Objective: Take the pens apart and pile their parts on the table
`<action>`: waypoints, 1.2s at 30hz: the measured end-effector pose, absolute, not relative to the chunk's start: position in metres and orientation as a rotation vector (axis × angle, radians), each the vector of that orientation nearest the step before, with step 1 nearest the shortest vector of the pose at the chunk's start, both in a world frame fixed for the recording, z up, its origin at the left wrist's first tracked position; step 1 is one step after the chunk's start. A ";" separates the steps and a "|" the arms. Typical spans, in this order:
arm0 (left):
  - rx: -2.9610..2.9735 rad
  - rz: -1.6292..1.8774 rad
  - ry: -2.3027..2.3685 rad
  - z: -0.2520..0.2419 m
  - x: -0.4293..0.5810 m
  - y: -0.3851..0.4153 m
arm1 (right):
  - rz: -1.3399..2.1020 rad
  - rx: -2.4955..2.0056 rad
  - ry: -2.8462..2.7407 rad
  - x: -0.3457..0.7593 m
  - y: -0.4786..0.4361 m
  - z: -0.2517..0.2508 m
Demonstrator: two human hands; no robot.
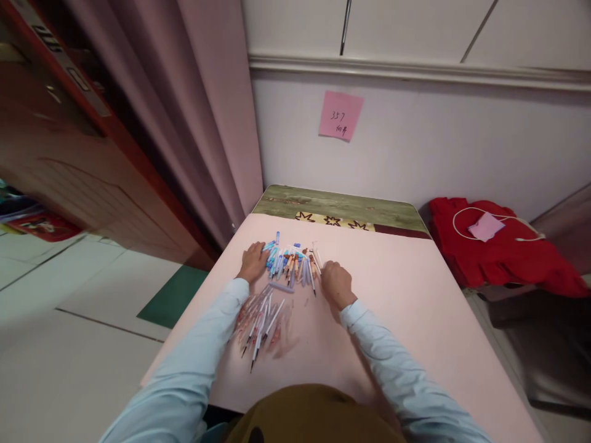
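Note:
A pile of pen parts (pixel 290 264) lies on the pale pink tabletop, with blue, brown and orange pieces, clear lilac barrels and white refills. At its left edge, my left hand (pixel 253 261) rests with fingers stretched toward the blue caps (pixel 270 246), touching or nearly so. On the right side, my right hand (pixel 337 284) is closed, its fingers curled beside a white refill (pixel 312 280); what they hold, if anything, is hidden. Nearer to me, between my forearms, lies a second group of clear pen barrels (pixel 252 311) and white refills with dark tips (pixel 259 335).
The pink tabletop (pixel 392 295) meets a green patterned strip (pixel 341 202) by the wall. A pink note (pixel 340 115) is stuck there. Red cloth (pixel 498 252) with a white cable lies at the right. A curtain (pixel 203 111) and wooden door (pixel 83 166) stand left.

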State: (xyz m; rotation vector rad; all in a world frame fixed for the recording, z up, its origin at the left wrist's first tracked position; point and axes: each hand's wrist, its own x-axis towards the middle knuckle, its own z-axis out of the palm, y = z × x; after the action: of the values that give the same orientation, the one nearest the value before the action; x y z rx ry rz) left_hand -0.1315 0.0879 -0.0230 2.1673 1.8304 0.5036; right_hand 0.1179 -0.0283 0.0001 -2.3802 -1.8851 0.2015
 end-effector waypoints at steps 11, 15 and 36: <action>2.222 0.550 1.586 -0.022 -0.129 0.093 | 0.518 -2.117 -1.944 0.127 -0.039 0.024; 2.197 0.645 1.615 -0.021 -0.143 0.082 | 0.512 -2.122 -1.893 0.157 -0.067 0.025; 1.444 0.220 0.595 0.111 -0.113 -0.151 | 0.915 -1.688 -1.223 0.164 -0.115 -0.017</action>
State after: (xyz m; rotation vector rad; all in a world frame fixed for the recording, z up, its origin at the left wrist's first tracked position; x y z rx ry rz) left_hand -0.1131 -0.1506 0.1108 1.4436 0.5946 0.2201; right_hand 0.1637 -0.1151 -0.0174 -1.6881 -1.2229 0.9153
